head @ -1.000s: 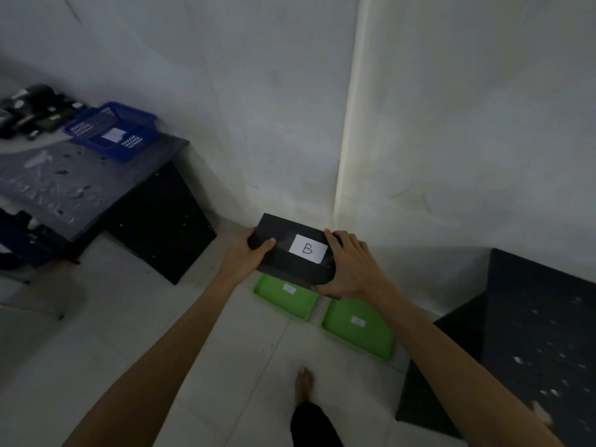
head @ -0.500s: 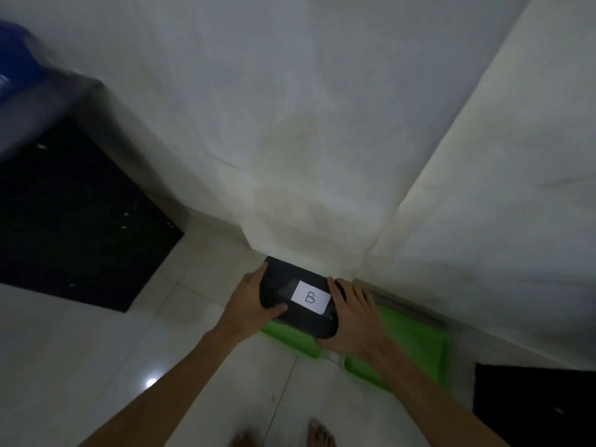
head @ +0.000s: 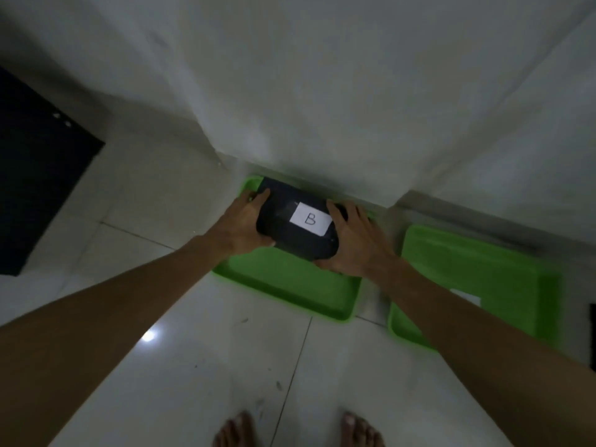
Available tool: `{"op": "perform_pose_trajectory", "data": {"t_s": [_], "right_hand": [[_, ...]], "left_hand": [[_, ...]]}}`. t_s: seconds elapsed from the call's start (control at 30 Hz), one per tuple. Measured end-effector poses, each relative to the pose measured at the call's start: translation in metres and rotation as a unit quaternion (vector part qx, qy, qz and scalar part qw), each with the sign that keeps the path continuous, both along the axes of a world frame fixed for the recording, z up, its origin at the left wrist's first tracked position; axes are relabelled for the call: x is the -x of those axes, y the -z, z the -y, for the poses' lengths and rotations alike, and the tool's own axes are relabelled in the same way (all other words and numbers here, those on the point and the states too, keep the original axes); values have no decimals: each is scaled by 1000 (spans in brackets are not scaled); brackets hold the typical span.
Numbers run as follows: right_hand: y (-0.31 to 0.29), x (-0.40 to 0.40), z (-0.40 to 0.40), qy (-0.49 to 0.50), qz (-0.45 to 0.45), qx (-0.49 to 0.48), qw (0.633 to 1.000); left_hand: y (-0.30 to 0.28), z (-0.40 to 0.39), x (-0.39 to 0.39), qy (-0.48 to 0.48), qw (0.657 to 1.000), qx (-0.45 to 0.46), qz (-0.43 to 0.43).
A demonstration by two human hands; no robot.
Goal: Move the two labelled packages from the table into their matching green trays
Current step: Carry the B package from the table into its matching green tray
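Near the frame's centre, the left hand (head: pixel 238 227) and right hand (head: pixel 358 246) are both grasping the black package (head: pixel 290 221) labelled B over the left green tray (head: pixel 290 291).

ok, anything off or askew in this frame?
Nothing damaged or spilled. The black package marked B sits skewed over the left green tray, held by the left hand and right hand. The right green tray is empty apart from its white label.
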State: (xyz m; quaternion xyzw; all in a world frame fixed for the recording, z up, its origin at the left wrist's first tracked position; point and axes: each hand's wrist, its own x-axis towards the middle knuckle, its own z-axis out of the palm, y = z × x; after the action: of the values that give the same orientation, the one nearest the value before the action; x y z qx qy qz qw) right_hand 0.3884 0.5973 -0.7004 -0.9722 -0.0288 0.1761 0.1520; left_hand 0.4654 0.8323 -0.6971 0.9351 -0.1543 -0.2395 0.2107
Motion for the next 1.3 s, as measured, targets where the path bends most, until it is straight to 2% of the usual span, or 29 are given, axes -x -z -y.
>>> {"op": "perform_pose_trajectory", "data": {"t_s": [0.2,0.67,0.9,1.03,1.13,1.2,1.3], "right_hand": [[40,-18,1,-4,22,21,1000],[67,-44,2,-17,6,39,999],[81,-38,0,-12,-1,39,999],[81,-37,2,-15,-4,36,999],[72,-33,1,-8,-6,43,999],[58,-28,-1,-3,11,46,999],[24,-19,-5,10,23,17,1000]], "left_hand": [[43,-2,-8,-7,999,28,45],[71,2,-17,-49,995,69,60],[81,2,-12,-38,995,63,74],[78,3,-14,-31,997,43,62],[67,2,-14,0,997,-19,74],[53,0,-13,19,995,-48,84],[16,-2,-11,33,996,-34,82]]}}
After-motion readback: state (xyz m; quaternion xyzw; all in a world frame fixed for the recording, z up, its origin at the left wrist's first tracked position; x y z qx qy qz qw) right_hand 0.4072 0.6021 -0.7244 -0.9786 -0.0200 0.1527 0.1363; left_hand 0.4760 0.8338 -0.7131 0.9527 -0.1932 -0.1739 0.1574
